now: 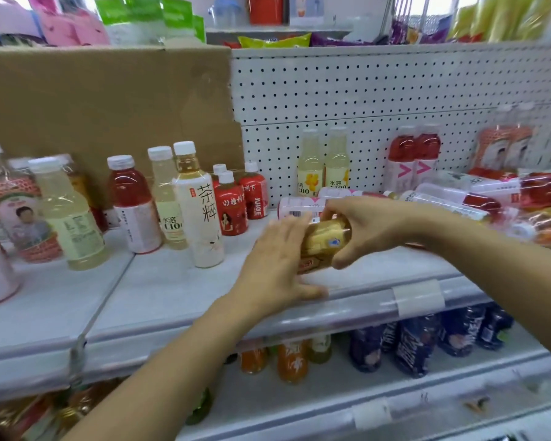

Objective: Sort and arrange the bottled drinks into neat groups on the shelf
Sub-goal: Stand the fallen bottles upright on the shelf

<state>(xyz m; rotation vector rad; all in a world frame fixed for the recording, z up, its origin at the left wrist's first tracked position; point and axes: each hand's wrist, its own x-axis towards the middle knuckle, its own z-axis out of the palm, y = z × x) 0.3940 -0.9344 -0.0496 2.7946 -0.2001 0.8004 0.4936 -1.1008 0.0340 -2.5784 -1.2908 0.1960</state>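
Right hand (363,227), head view: fingers and thumb curled round the upper end of the yellow-labelled bottle (323,240).
Left hand (277,259): fingers nearly straight, flat against the bottle's lower left side.
Bottle position: between both hands, over the shelf (159,281) front edge, mid-span.
Long axis: tilted, upper end toward rear right.
Upright bottles (201,205): left rear; left hand nearer.
Fallen bottles (458,202): right rear.

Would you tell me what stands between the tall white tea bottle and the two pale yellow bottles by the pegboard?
In the head view, small red juice bottles stand between the white tea bottle and the yellow pair.
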